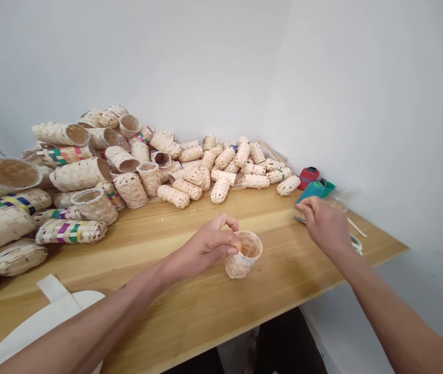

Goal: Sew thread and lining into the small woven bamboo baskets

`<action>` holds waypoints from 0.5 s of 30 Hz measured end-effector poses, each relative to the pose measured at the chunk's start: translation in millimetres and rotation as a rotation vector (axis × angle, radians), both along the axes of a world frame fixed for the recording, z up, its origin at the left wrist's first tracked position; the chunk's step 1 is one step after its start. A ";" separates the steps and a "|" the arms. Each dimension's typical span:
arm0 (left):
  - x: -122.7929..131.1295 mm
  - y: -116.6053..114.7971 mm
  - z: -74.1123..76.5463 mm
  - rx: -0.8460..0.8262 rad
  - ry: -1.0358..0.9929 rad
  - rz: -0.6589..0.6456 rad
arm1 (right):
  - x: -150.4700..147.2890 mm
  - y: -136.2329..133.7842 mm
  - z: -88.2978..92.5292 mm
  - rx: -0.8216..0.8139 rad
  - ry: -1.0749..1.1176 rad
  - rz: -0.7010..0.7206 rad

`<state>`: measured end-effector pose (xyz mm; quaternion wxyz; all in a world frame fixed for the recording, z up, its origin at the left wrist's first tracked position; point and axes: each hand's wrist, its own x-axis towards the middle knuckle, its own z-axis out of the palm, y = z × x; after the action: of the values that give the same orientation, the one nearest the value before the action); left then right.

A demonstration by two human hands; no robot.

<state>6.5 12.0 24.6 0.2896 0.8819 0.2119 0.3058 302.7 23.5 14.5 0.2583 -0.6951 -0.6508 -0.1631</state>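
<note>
My left hand (209, 246) is shut on a small woven cup (244, 254) of pale strips, its fingers curled over the rim and the open mouth facing up and to the right. My right hand (325, 224) hangs over the table's right side with its fingers curled downward. A thin metal tool (300, 219) sticks out from under those fingers, and its far part is hidden by the hand. A teal spool (310, 192) lies just beyond the fingertips. A white looped item (356, 243) lies past my right wrist.
A large heap of woven tubes (128, 171), some with coloured bands, covers the wooden table's (213, 306) left and back. A red spool (309, 177), a glass jar (338, 198) and thin sticks (274, 153) stand at the back right. White walls bound two sides.
</note>
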 end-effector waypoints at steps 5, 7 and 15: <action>-0.8 1.9 -0.8 -0.031 -0.013 0.001 | 18.6 -1.8 -10.5 -0.086 -0.011 -0.095; -0.9 2.4 -0.9 -0.057 -0.021 -0.004 | 26.7 -2.3 -13.7 -0.111 -0.011 -0.141; -0.5 4.1 -2.7 -0.122 -0.047 -0.031 | 46.5 -4.5 -12.4 -0.139 0.000 -0.265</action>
<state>6.0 16.1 21.9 0.3524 0.8584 0.2094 0.3085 349.2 19.0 2.1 0.1855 -0.7912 -0.5631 -0.1503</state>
